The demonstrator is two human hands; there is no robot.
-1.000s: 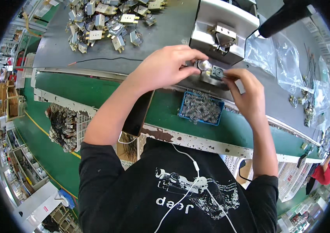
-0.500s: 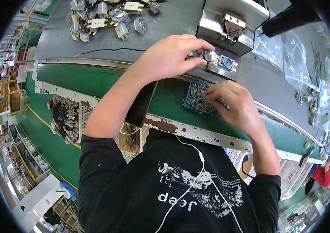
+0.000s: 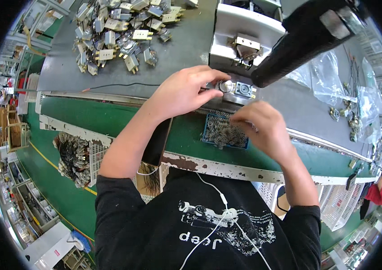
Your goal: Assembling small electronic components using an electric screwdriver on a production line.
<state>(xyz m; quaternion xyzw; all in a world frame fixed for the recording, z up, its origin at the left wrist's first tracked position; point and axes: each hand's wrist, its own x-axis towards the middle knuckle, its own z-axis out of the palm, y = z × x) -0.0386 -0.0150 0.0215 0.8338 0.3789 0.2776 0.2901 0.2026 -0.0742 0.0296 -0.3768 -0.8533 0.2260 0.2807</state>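
My left hand (image 3: pixel 190 92) reaches over the bench edge, with thumb and fingers closed around a small round metal part (image 3: pixel 226 86). Right beside that part, a square metal piece with a round centre (image 3: pixel 244 89) sits on a metal block at the foot of the machine. My right hand (image 3: pixel 265 128), slightly blurred, hovers over the far right of a blue tray (image 3: pixel 204 131) full of small coil springs (image 3: pixel 224 129). Its fingers are bent together in a pinch; whatever is between them is too small to make out.
A machine with a pale housing (image 3: pixel 220 40) stands beyond my hands. A thick black arm (image 3: pixel 299 47) slants down at its right. Assembled switch-like units (image 3: pixel 123 31) lie heaped at the far left; clear plastic bags (image 3: pixel 328 78) lie right. A dark flat panel (image 3: pixel 159 144) leans near the bench edge.
The whole view has shifted, so the bench appears lower and more to the left. My right hand has risen off the springs toward the metal block. My left hand keeps its hold.
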